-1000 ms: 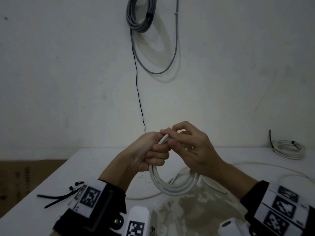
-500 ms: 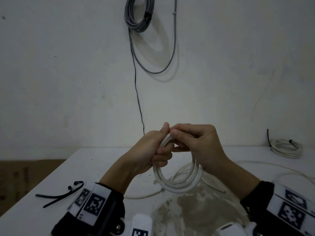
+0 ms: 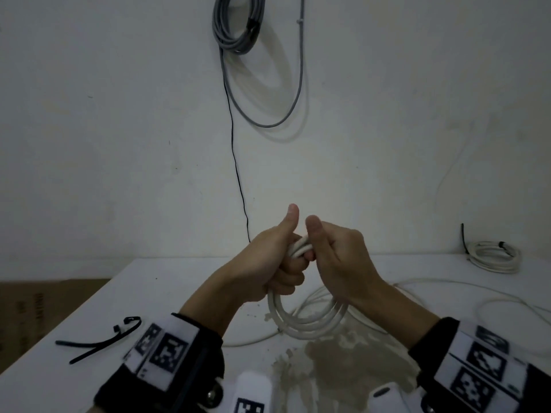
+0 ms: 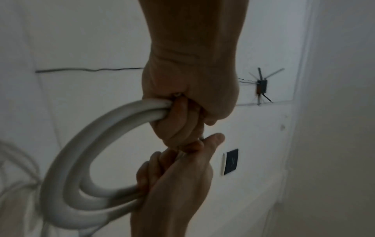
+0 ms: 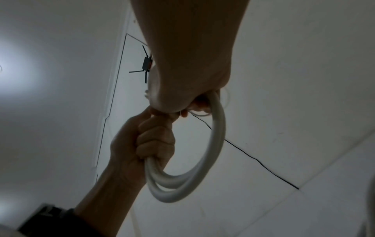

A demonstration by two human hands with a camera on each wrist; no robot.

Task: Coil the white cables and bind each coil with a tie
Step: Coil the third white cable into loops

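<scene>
Both grips curl round smooth white coil point(image 3: 307, 326) | left hand point(image 3: 268, 263) | right hand point(image 3: 340, 257)

A white cable point(image 3: 307, 324), wound in several loops, hangs upright above the table's middle. A bound white coil point(image 3: 495, 257) lies far right. Black ties point(image 3: 98, 344) lie near left.

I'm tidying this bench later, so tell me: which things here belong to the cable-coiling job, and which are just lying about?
Part of the job:
- white cable coil, gripped by left hand and right hand
- loose white cable on the table
- black ties
- bound white coil

Just lying about:
- grey cable bundle on the wall
- cardboard box
</scene>
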